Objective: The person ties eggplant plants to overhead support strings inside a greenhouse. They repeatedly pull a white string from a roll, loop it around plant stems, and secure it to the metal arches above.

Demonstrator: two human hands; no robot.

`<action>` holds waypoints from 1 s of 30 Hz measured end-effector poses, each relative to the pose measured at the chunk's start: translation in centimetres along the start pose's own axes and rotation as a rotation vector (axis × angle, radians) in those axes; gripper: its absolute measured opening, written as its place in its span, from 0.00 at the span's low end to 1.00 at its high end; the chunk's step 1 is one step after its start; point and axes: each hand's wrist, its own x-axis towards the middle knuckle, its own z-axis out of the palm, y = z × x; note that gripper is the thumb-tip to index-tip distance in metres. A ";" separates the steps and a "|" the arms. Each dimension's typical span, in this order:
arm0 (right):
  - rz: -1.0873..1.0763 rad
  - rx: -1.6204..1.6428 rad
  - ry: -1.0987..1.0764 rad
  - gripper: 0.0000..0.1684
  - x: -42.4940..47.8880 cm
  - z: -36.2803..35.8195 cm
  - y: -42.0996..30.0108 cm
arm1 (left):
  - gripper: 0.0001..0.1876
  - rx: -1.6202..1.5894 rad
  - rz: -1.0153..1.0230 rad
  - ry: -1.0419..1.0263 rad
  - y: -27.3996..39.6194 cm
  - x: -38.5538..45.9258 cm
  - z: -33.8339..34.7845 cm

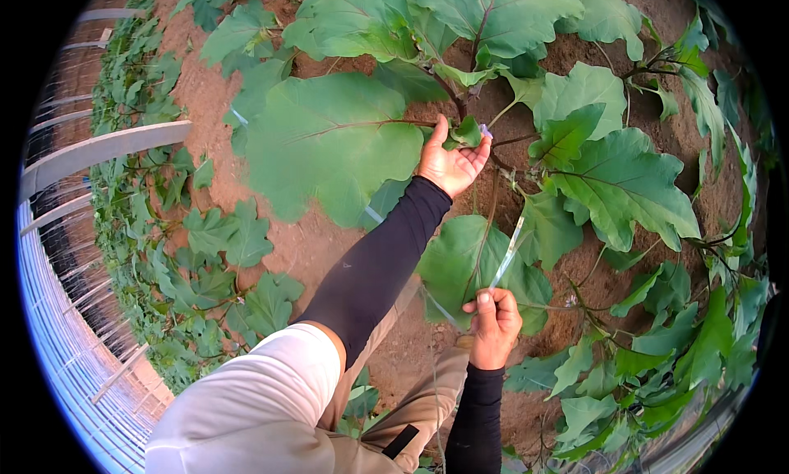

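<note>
An eggplant plant with broad, purple-veined leaves stands before me. My left hand (pixel 455 161) is cupped palm-up at its dark purple stem (pixel 457 99), beside a small curled leaf (pixel 466 132). Its fingertips reach a pale purple flower (pixel 486 131); whether they grip anything is hard to see. Lower down, my right hand (pixel 497 327) pinches a thin, shiny plastic strip (pixel 506 258) between thumb and fingers. That strip slants up toward a side branch, where leaves hide its end. A large leaf (pixel 487 258) spreads behind it.
Bare brown soil (pixel 290 227) runs along the left as a path. Beyond it grows another row of plants (pixel 209 240), near a curved pale frame bar (pixel 111 150). More eggplant foliage (pixel 622 184) crowds the right side. A thin string (pixel 435 375) hangs before my legs.
</note>
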 end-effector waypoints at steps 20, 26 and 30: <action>-0.006 -0.026 0.015 0.06 -0.5 -0.7 1.2 | 0.09 0.740 0.027 0.184 2.9 7.0 -6.2; -0.016 -0.044 0.015 0.06 -0.2 -0.3 0.7 | 0.12 1.017 0.072 0.550 6.0 8.5 -9.9; -0.067 0.001 0.068 0.05 0.1 0.0 0.1 | 0.08 0.794 -0.086 0.128 0.9 2.6 -6.5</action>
